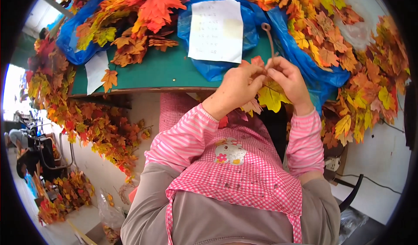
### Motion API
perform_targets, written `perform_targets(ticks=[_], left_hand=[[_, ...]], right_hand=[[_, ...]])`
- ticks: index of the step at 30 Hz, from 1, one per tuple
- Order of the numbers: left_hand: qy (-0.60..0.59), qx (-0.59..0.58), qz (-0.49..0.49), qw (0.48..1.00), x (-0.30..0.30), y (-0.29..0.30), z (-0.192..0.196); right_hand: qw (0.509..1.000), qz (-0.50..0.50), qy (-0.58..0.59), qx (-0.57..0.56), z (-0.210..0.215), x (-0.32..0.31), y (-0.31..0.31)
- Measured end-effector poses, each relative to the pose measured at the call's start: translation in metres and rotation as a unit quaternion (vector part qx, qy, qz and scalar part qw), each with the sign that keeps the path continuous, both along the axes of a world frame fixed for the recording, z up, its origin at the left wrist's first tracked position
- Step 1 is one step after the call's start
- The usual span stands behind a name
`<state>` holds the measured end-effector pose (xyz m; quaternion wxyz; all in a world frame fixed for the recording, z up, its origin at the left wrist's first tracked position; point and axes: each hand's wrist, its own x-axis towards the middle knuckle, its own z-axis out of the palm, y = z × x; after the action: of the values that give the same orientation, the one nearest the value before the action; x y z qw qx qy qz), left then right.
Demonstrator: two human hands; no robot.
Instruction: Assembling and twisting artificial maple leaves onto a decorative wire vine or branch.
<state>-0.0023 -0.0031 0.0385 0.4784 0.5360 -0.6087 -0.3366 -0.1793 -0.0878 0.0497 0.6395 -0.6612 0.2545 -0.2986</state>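
Note:
Over the table's front edge, my left hand and my right hand meet with fingers pinched together. Between them is a leaf garland, whose thin brown stem rises above my fingers and ends in a small loop. Yellow artificial maple leaves hang below my hands, and a red-orange leaf peeks out just above. My fingertips hide the exact spot they grip.
A paper sheet lies on a blue plastic bag on the green table. Loose orange leaves are piled at left. Leaf garlands drape over both sides. A person is at far left.

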Motion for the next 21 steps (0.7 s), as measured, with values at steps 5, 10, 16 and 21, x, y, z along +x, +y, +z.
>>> perform_targets(ticks=[5,10,16,21], left_hand=[[0.226,0.066,-0.006,0.972,-0.004,0.002,-0.013],[-0.040,-0.057,0.100,0.993,-0.001,0.007,-0.026],[-0.088,-0.188,0.149,0.967,-0.015,-0.006,-0.034],[-0.167,-0.169,0.149,0.960,-0.014,-0.016,-0.050]], right_hand=[[0.992,-0.048,-0.111,0.019,-0.021,0.008,0.013],[0.967,-0.109,-0.182,0.139,-0.048,0.023,0.024],[0.953,-0.087,-0.168,0.237,-0.050,0.023,0.013],[0.952,-0.269,0.039,-0.142,-0.037,0.011,0.003]])
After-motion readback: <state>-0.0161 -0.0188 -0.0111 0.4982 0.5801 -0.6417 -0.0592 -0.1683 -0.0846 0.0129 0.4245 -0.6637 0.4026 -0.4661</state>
